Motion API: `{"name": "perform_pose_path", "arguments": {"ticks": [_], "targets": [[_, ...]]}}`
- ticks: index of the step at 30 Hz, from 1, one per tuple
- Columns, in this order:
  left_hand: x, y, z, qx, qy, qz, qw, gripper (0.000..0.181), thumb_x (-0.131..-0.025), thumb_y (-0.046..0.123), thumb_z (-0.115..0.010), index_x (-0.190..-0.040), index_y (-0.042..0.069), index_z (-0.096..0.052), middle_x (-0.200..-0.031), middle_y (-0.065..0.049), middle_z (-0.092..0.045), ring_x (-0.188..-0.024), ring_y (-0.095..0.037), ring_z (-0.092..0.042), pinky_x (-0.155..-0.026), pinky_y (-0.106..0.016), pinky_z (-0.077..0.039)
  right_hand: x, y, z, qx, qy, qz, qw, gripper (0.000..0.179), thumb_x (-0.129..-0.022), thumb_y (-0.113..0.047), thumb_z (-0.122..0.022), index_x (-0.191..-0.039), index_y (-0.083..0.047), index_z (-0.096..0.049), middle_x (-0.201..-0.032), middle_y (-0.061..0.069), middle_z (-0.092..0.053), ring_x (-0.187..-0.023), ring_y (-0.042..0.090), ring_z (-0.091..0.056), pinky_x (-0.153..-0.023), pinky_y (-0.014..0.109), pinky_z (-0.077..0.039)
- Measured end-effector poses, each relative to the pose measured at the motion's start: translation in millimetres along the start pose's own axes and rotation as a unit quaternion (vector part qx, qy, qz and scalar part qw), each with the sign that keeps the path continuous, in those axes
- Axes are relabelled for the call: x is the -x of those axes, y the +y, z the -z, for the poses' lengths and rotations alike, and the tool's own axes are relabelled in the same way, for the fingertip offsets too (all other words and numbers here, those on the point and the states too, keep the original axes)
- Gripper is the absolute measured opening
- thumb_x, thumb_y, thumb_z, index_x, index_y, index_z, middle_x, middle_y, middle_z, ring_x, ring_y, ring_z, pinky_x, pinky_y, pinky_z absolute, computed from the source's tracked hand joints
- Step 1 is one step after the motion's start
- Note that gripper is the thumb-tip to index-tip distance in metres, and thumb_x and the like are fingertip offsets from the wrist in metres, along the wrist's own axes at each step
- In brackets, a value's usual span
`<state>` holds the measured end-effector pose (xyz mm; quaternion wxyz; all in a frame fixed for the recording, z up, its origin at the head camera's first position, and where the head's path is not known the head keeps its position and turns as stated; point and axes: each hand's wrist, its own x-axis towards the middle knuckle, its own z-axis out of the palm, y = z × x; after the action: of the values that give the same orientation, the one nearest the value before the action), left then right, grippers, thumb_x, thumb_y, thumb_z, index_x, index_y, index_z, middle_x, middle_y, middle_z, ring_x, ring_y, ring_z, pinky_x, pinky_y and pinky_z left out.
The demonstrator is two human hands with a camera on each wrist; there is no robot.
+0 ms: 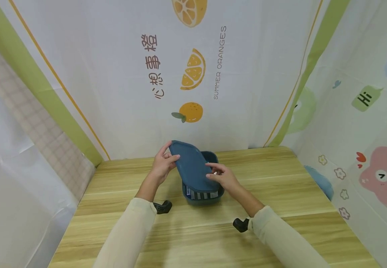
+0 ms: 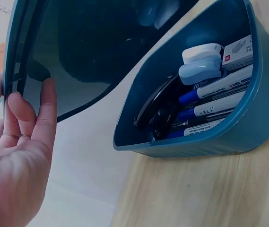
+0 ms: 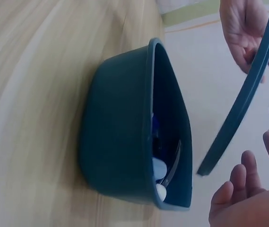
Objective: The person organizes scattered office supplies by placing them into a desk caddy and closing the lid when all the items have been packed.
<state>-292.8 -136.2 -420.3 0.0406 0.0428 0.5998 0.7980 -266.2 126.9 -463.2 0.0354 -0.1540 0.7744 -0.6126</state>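
A dark blue lid (image 1: 193,165) is tilted above a matching blue storage box (image 1: 201,202) near the back of the table. My left hand (image 1: 162,164) pinches the lid's left edge between thumb and fingers. At the lid's right side is my right hand (image 1: 226,178), thumb and fingers spread; the right wrist view shows them apart from the lid. Inside the box, the left wrist view shows several blue-capped markers (image 2: 214,92), a white rounded item and a light blue one (image 2: 200,71), a small white carton (image 2: 238,53), and dark items (image 2: 158,104) not clearly told.
The box stands on a light wood-grain table (image 1: 193,234). Behind it hangs a white curtain (image 1: 119,93) printed with oranges. Another printed curtain (image 1: 334,123) runs along the right. Black wrist-worn devices (image 1: 241,225) stick out below both forearms.
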Motion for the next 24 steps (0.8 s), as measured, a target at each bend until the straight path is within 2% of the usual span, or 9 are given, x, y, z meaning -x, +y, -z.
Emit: {"name": "perform_pose_path", "arguments": {"ticks": [3, 8, 14, 18, 21, 24], "targets": [[1.1, -1.7, 2.7, 0.023, -0.001, 0.007, 0.9997, 0.074, -0.093, -0.005, -0.061, -0.154, 0.021, -0.029, -0.063, 0.004, -0.043, -0.051, -0.011, -0.036, -0.056, -0.024, -0.038, 0.2, 4.6, 2.8, -0.001, 0.020, -0.016, 0.9997, 0.044, -0.087, -0.010, -0.074, -0.130, -0.005, -0.062, -0.106, 0.016, -0.055, -0.089, 0.025, -0.048, -0.071, 0.029, -0.043], [3.5, -3.7, 7.1, 0.068, -0.009, 0.012, 0.9976, 0.073, -0.094, -0.006, -0.057, -0.154, 0.023, -0.028, -0.061, 0.004, -0.038, -0.051, -0.011, -0.032, -0.055, -0.024, -0.034, 1.0, 8.7, 7.0, -0.007, 0.032, -0.036, 0.9988, 0.045, -0.087, -0.010, -0.074, -0.130, -0.007, -0.063, -0.106, 0.013, -0.055, -0.088, 0.023, -0.049, -0.072, 0.030, -0.044], [5.6, -5.3, 10.0, 0.101, -0.019, 0.002, 0.9947, 0.074, -0.094, -0.009, -0.054, -0.155, 0.023, -0.025, -0.059, 0.006, -0.034, -0.048, -0.010, -0.027, -0.051, -0.024, -0.029, 3.4, 14.0, 12.9, -0.005, 0.021, -0.046, 0.9987, 0.047, -0.089, -0.011, -0.072, -0.134, -0.004, -0.058, -0.110, 0.016, -0.055, -0.088, 0.023, -0.049, -0.075, 0.032, -0.044], [5.5, -6.9, 11.4, 0.115, -0.020, 0.001, 0.9931, 0.074, -0.095, -0.009, -0.054, -0.155, 0.023, -0.025, -0.059, 0.006, -0.034, -0.048, -0.009, -0.028, -0.051, -0.023, -0.030, 5.8, 15.4, 16.0, -0.007, 0.006, -0.052, 0.9986, 0.051, -0.092, -0.013, -0.069, -0.139, -0.004, -0.053, -0.113, 0.015, -0.055, -0.093, 0.023, -0.049, -0.081, 0.037, -0.044], [5.6, -9.0, 12.8, 0.120, -0.019, 0.004, 0.9926, 0.074, -0.095, -0.009, -0.054, -0.155, 0.023, -0.025, -0.059, 0.006, -0.034, -0.049, -0.009, -0.029, -0.051, -0.023, -0.032, 6.8, 15.2, 17.2, -0.010, -0.004, -0.058, 0.9982, 0.052, -0.093, -0.014, -0.068, -0.141, -0.004, -0.051, -0.107, 0.012, -0.057, -0.092, 0.021, -0.051, -0.084, 0.039, -0.043], [5.4, -11.4, 14.0, 0.122, -0.019, 0.009, 0.9924, 0.075, -0.095, -0.008, -0.055, -0.155, 0.024, -0.025, -0.059, 0.006, -0.036, -0.049, -0.009, -0.030, -0.052, -0.023, -0.033, 6.7, 16.7, 18.0, -0.024, -0.012, -0.064, 0.9976, 0.052, -0.093, -0.013, -0.067, -0.142, -0.005, -0.051, -0.096, 0.011, -0.058, -0.085, 0.021, -0.050, -0.080, 0.038, -0.041]]}}
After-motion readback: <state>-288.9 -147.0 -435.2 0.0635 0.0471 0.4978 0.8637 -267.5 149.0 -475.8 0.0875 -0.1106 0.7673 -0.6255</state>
